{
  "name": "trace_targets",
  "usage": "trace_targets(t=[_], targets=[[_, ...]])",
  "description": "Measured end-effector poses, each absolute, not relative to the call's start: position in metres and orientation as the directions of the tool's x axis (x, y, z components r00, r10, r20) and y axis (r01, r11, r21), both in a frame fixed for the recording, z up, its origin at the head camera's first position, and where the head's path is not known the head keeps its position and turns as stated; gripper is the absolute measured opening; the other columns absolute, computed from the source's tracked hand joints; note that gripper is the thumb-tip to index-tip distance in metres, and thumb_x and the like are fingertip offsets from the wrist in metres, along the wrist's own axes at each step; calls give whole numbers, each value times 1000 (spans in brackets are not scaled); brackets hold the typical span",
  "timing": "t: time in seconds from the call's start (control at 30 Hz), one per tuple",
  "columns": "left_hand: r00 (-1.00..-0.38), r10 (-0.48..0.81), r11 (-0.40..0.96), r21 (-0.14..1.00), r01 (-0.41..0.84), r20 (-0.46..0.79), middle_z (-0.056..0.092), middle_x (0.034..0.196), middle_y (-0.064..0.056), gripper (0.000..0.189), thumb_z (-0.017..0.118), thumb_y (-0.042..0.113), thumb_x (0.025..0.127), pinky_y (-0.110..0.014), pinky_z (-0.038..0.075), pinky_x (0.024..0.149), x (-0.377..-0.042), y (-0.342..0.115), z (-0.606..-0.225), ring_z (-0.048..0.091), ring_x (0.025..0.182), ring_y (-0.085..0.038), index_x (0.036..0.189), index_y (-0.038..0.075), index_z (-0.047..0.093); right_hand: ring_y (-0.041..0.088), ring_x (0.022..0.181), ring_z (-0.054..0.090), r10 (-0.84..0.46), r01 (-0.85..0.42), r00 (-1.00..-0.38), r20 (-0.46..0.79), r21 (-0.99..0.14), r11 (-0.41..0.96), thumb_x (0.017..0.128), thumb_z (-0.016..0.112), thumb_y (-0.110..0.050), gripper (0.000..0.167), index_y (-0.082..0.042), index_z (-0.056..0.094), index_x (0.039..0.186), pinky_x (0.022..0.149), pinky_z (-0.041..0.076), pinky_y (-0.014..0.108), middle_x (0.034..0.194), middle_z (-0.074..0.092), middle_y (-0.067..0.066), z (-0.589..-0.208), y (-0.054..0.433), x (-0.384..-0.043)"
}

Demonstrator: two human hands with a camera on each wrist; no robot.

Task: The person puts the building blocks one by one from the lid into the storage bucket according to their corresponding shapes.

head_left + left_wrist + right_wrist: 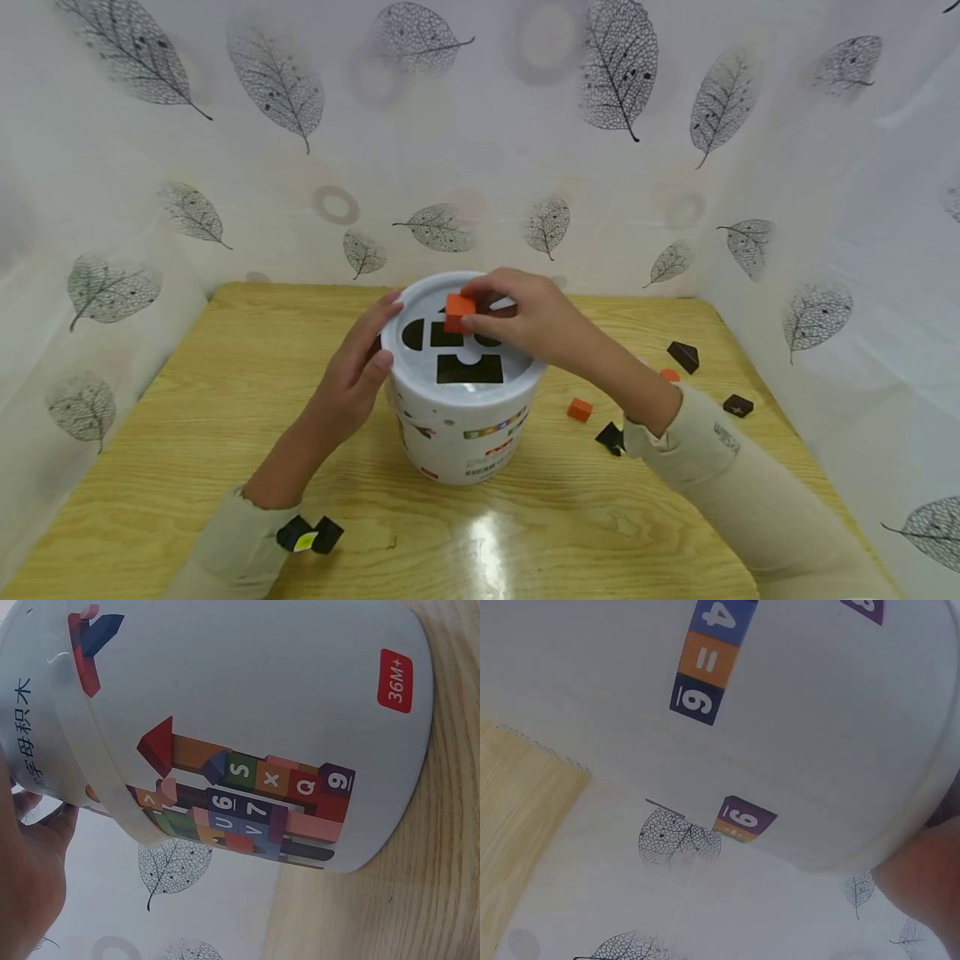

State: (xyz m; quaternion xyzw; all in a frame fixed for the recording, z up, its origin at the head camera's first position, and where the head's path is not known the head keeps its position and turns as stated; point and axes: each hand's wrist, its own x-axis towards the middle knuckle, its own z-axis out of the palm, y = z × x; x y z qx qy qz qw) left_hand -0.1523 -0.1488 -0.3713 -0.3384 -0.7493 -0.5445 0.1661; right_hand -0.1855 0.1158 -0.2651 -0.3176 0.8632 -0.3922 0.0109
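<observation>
Over the lid (416, 367) of a white bucket (465, 433): orange block (459, 313) pinched in the right hand (532, 321).
Head view: I record thumb and fingers closed to the block's width, at a rectangular slot (440, 337); whether block and lid touch, I cannot tell. One flat, sharp-edged face points toward the camera; its long axis I cannot determine. The left hand (351, 371), thumb and fingers spread, rests against the rim; the bucket stands upright on the wood-grain table (225, 400). Left wrist view: I find a printed tower (255, 795) and red badge (395, 680), "36M+", on the smooth, curved wall, shown here alone. Right wrist view: I note close-up printed number tiles (707, 664); the pinch shows only from the head.
</observation>
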Motion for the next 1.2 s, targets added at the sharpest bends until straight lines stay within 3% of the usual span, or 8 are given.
trace_targets(t=[0.13, 0.63, 1.03, 1.2], targets=[[-719, 327, 185, 705, 685, 613, 25, 166, -10, 50, 42, 20, 109, -24, 23, 124, -152, -149, -371, 22, 154, -23, 157, 10, 34, 16, 112, 65, -566, -540, -794, 221, -684, 490, 92, 75, -24, 39, -9, 67, 127, 94, 58, 31, 119, 67, 3, -264, 112, -184], [-721, 329, 180, 709, 682, 610, 26, 166, -8, 49, 42, 20, 109, -24, 23, 124, -152, -149, -370, 23, 154, -23, 156, 8, 34, 13, 103, 65, -614, -626, -740, 274, -615, 479, 91, 77, -23, 35, -10, 69, 122, 92, 58, 27, 114, 69, 1, -262, 103, -180], [-697, 336, 157, 692, 704, 633, 27, 165, -11, 50, 43, 22, 109, -24, 26, 124, -154, -150, -372, 26, 153, -23, 156, 6, 34, 11, 107, 65, -615, -608, -754, 231, -599, 521, 93, 75, -25, 33, -13, 68, 122, 94, 57, 28, 116, 68, -1, -261, 104, -177], [-702, 336, 163, 695, 700, 628, 27, 165, -11, 50, 43, 23, 109, -23, 25, 123, -153, -150, -372, 26, 153, -21, 156, 7, 34, 14, 108, 66, -615, -601, -753, 235, -626, 497, 93, 74, -21, 32, -8, 68, 121, 94, 58, 26, 117, 68, 5, -263, 105, -176]])
